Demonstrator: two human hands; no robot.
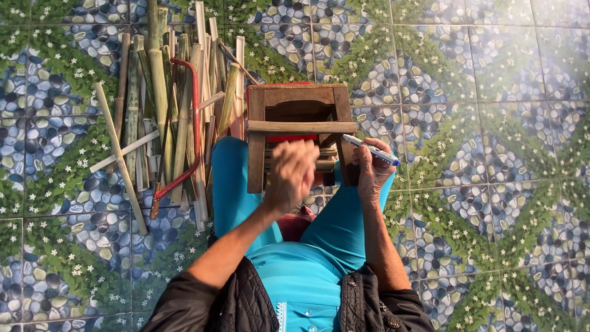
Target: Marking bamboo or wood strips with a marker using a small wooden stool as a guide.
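A small wooden stool point(299, 98) stands on the tiled floor between my knees, with a flat bamboo strip point(301, 126) lying across it. My left hand point(291, 175) hovers over the stool's near side, blurred by motion; whether it holds anything I cannot tell. My right hand point(371, 170) rests at the stool's right edge and grips a blue and white marker pen point(370, 149), tip pointing left.
A pile of split bamboo sticks point(163, 104) lies on the floor to the left, with a red-framed hacksaw point(194, 132) on top. The pebble-and-flower patterned tile floor point(491, 123) stretches to the right. My teal trousers point(233, 184) flank the stool.
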